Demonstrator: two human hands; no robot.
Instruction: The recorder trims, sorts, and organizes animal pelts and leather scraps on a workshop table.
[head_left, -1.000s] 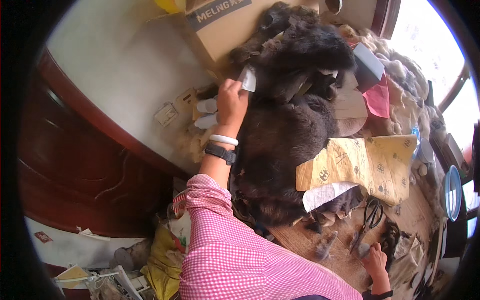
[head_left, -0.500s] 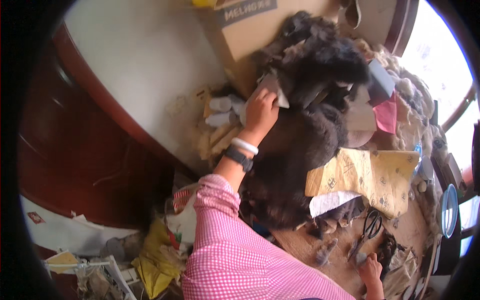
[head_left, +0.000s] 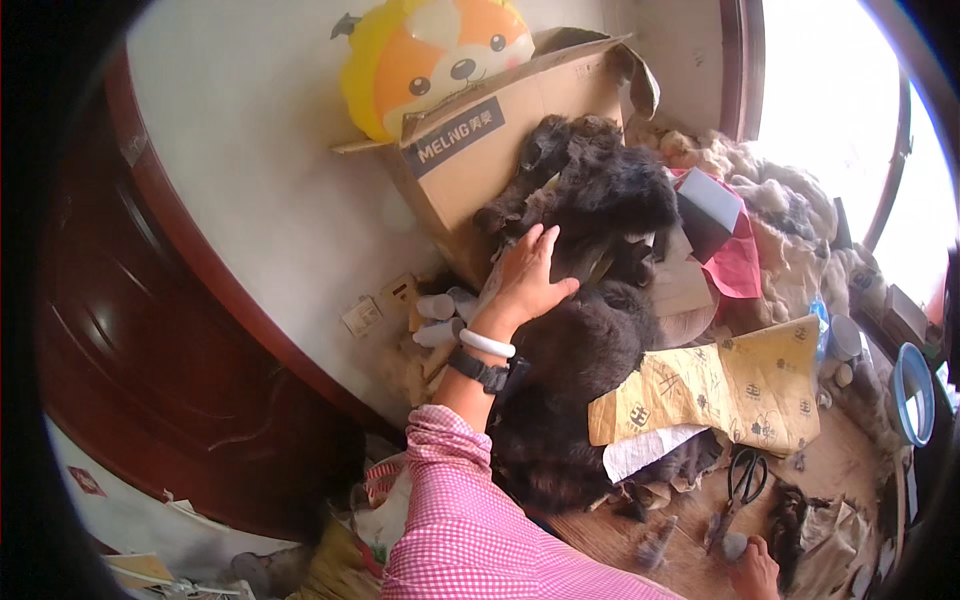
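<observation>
My left hand (head_left: 530, 275) is open over the pile of dark brown fur pelts (head_left: 600, 330), thumb spread from the fingers, holding nothing. Its fingertips are close to the upper furs; whether they touch is unclear. My right hand (head_left: 757, 572) lies low on the wooden table, its fingers curled. At its fingertips is a small grey rounded piece (head_left: 734, 545), and whether it is gripped is hard to see. Black-handled scissors (head_left: 746, 478) lie just beyond. A yellow printed paper sheet (head_left: 720, 385) and a white sheet (head_left: 652, 452) rest against the furs.
A cardboard box (head_left: 520, 120) stands behind the furs, an inflatable animal-face toy (head_left: 440, 65) at its back. Pale fur (head_left: 790, 200) is heaped by the window. A red sheet (head_left: 738, 258) and a blue-rimmed basin (head_left: 912, 395) are on the right. Grey-white rolls (head_left: 437, 320) sit by the wall.
My left hand has let go of a pale flap or sheet at the furs and opened. The view has tilted up, showing more of the box and toy. My right hand stays near the scissors.
</observation>
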